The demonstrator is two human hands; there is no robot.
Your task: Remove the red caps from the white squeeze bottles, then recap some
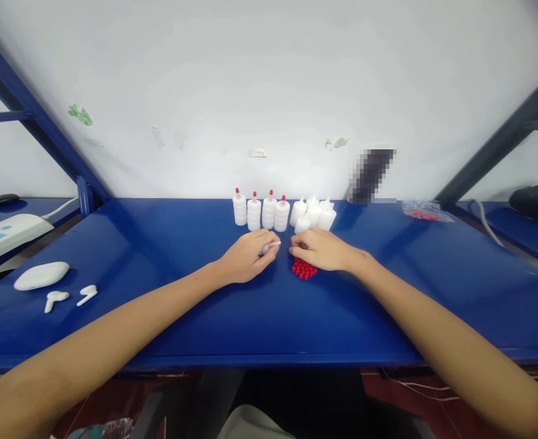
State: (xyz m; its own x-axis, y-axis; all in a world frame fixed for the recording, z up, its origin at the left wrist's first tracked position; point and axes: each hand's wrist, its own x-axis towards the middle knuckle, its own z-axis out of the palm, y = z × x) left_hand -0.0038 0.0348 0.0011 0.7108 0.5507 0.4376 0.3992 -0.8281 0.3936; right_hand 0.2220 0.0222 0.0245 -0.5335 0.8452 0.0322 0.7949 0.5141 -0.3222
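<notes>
My left hand [249,255] is wrapped round a white squeeze bottle [270,246] whose bare nozzle points to the right; most of its body is hidden by the fingers. My right hand [320,249] bends over a pile of small red caps [304,269], its fingers curled and drawn together. What sits between those fingertips, if anything, is hidden. Behind my left hand stand several white bottles with red caps [254,213]. Just behind my right hand is a cluster of white bottles with uncapped tips [313,213].
On the blue table [269,329], an earbud case [41,275] and two white earbuds [87,294] lie at left, near a power strip [13,236]. A clear bag with red pieces [426,213] lies at back right. A dark pixelated object [372,175] leans on the wall.
</notes>
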